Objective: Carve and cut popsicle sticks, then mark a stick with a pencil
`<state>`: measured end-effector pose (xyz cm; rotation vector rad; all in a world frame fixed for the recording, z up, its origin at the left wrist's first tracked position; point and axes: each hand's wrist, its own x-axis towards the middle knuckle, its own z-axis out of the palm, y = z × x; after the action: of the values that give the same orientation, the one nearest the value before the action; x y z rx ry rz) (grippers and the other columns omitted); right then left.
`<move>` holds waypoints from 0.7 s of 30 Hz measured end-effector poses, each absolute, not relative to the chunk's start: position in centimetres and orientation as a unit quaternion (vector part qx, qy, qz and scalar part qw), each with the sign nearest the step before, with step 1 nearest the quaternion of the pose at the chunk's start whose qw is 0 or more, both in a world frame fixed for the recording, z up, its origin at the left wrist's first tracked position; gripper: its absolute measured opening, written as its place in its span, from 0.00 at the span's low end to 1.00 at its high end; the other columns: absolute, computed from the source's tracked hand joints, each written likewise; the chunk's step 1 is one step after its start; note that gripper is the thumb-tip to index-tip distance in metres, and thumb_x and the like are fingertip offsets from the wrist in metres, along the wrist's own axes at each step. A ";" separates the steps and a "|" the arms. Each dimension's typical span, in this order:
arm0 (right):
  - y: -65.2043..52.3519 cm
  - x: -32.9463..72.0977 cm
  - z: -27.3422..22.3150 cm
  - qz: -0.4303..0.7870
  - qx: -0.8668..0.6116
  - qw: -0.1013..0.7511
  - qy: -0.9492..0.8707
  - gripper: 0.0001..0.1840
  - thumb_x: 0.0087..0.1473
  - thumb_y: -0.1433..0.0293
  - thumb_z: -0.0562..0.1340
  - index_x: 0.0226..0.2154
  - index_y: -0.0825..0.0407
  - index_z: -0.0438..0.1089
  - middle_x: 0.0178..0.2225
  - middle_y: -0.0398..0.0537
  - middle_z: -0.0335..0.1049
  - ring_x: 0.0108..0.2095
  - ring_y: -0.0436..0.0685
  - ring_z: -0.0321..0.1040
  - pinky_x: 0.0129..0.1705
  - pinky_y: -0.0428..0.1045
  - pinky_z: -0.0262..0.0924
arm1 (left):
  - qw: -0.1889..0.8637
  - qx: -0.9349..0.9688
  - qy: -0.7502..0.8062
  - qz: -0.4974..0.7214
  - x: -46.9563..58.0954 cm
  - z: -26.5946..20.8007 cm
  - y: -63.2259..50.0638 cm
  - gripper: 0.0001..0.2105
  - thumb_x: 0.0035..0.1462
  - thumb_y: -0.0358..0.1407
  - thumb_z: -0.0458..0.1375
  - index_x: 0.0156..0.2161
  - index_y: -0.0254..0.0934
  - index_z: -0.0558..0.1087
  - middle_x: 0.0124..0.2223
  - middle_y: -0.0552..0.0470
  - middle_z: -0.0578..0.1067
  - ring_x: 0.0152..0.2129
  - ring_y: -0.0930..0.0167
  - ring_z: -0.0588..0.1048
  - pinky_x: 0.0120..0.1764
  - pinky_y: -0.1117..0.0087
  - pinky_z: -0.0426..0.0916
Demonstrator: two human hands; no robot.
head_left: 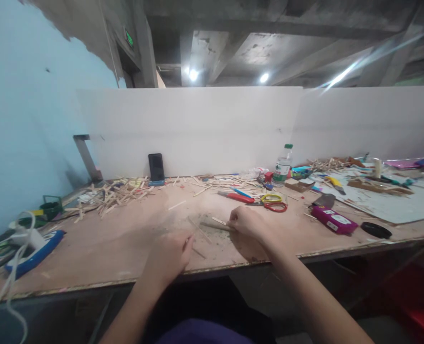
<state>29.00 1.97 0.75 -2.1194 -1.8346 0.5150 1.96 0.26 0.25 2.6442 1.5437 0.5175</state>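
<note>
Blue wall (14, 119), white partition (204, 129), concrete ceiling (269, 33), plywood bench (100, 248).

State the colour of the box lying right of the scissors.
Magenta box with white labels, head view.

Colours on your bench

You work at a tan plywood table (100, 248) against a white partition (197, 129) and a pale blue wall (25, 119). Pale wooden sticks (114, 193) lie scattered; you see a black phone (156, 166), red-handled scissors (275, 207), a yellow ring (271, 197), a magenta box with white labels (333, 220), a green-capped bottle (282, 166) and a blue-and-white tool (36, 251).
</note>
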 end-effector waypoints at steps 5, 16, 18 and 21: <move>3.1 29.4 0.7 0.225 -0.698 0.178 -0.655 0.18 0.71 0.60 0.68 0.58 0.50 0.75 0.59 0.54 0.76 0.53 0.63 0.77 0.54 0.62 0.76 | 0.017 0.854 0.505 0.126 2.0 0.6 0.0 0.12 0.74 0.43 0.63 0.50 0.36 0.79 0.49 0.47 0.82 0.45 0.66 0.82 0.51 0.56 0.80; -0.4 28.2 -0.4 0.361 -0.543 0.429 -0.625 0.17 0.73 0.58 0.67 0.54 0.53 0.75 0.47 0.50 0.78 0.40 0.56 0.78 0.42 0.54 0.77 | 0.097 0.874 0.450 0.156 1.9 0.6 0.0 0.12 0.74 0.43 0.63 0.50 0.36 0.79 0.48 0.48 0.82 0.43 0.66 0.82 0.50 0.57 0.81; -1.3 28.1 -1.3 0.386 -0.515 0.466 -0.608 0.17 0.73 0.58 0.67 0.52 0.53 0.75 0.46 0.49 0.78 0.39 0.55 0.77 0.41 0.53 0.77 | 0.117 0.876 0.439 0.164 1.9 0.6 -0.1 0.12 0.74 0.43 0.63 0.51 0.36 0.79 0.48 0.48 0.82 0.43 0.67 0.82 0.49 0.58 0.81; -1.9 28.0 -2.9 0.419 -0.485 0.503 -0.580 0.17 0.72 0.58 0.68 0.53 0.53 0.75 0.47 0.49 0.78 0.40 0.56 0.78 0.41 0.54 0.77 | 0.140 0.877 0.427 0.169 1.8 0.5 -0.1 0.13 0.74 0.44 0.62 0.51 0.35 0.78 0.47 0.48 0.82 0.41 0.67 0.82 0.48 0.59 0.81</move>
<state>28.03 -1.88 -2.92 -1.1717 -1.4011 1.0122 1.83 -0.11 0.54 2.5336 1.2346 0.4889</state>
